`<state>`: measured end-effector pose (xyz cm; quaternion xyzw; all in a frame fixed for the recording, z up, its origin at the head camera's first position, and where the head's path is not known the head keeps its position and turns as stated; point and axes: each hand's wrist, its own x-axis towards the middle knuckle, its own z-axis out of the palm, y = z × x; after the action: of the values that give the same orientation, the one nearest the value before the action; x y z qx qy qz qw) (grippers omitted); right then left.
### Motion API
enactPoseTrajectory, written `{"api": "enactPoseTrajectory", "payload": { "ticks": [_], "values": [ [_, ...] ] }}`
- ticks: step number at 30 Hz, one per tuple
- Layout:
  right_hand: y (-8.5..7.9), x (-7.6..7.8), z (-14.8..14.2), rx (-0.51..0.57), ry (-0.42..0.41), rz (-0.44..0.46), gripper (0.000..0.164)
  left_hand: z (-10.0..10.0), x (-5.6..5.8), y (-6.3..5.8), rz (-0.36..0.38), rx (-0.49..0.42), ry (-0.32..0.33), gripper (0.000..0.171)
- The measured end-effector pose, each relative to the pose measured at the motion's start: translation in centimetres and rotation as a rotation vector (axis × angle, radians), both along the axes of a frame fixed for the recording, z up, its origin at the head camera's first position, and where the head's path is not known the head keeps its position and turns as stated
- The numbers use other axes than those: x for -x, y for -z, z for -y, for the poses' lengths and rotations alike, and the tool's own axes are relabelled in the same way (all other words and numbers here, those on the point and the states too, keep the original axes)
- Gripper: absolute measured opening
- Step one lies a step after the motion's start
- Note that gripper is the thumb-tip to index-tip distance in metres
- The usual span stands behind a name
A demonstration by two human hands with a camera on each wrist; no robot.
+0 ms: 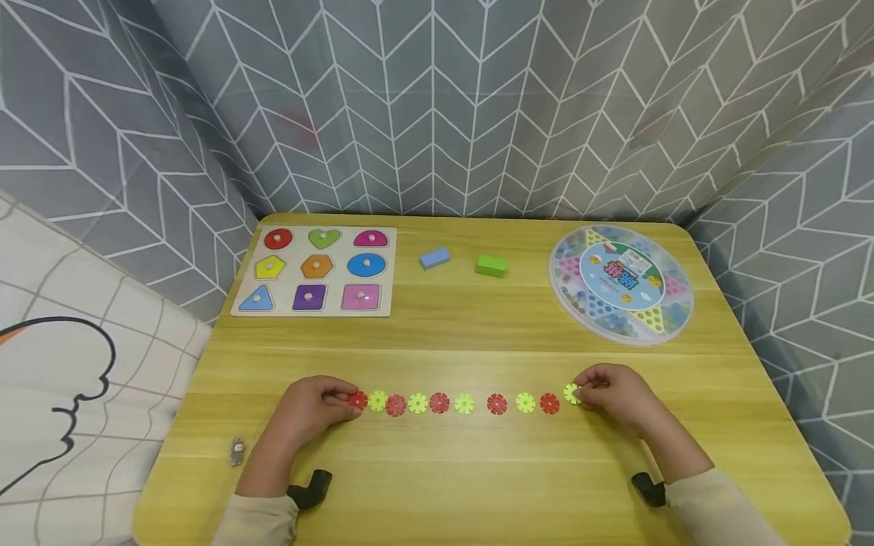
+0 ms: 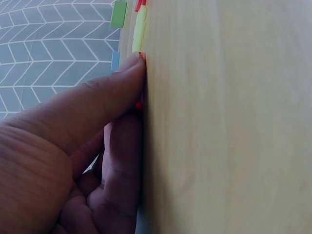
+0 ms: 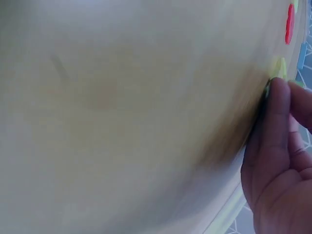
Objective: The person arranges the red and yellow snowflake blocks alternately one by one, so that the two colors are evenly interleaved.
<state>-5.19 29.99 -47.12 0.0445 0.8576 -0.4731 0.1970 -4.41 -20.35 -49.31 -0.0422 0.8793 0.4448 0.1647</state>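
Across the table runs a row of flat notched plastic discs, red and yellow-green by turns, such as a red disc (image 1: 497,403) near the middle and a yellow-green disc (image 1: 525,402). At the row's left end, my left hand (image 1: 315,409) pinches a red notched disc (image 1: 357,400) between thumb and fingers, low against the wood. My right hand (image 1: 617,396) pinches a yellow-green notched disc (image 1: 571,393) at the right end, a little above the line of the others. In the right wrist view, fingertips cover part of that yellow-green disc (image 3: 282,68).
Behind the row lie a shape puzzle board (image 1: 287,294), a blue block (image 1: 435,258), a green block (image 1: 491,265) and a round game board (image 1: 621,284). A small grey figure (image 1: 237,451) is left of my left forearm. Patterned curtains (image 1: 437,106) border the table (image 1: 437,485).
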Motion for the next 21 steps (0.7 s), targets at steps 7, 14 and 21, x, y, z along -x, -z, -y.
{"api": "enactPoseTrajectory", "payload": {
  "ticks": [7, 14, 21],
  "values": [
    [-0.2, -1.3, 0.8, -0.148, -0.012, -0.054, 0.018, 0.1, 0.0, -0.2, -0.005, 0.011, 0.009, 0.031],
    [-0.3, -1.3, 1.4, -0.250, -0.029, -0.085, 0.015, 0.1, -0.1, -0.1, -0.003, 0.006, 0.004, 0.030],
    [-0.2, -1.5, 1.5, -0.232, -0.012, -0.071, 0.016, 0.0, 0.1, -0.1, -0.001, 0.000, -0.003, 0.031]
  ]
}}
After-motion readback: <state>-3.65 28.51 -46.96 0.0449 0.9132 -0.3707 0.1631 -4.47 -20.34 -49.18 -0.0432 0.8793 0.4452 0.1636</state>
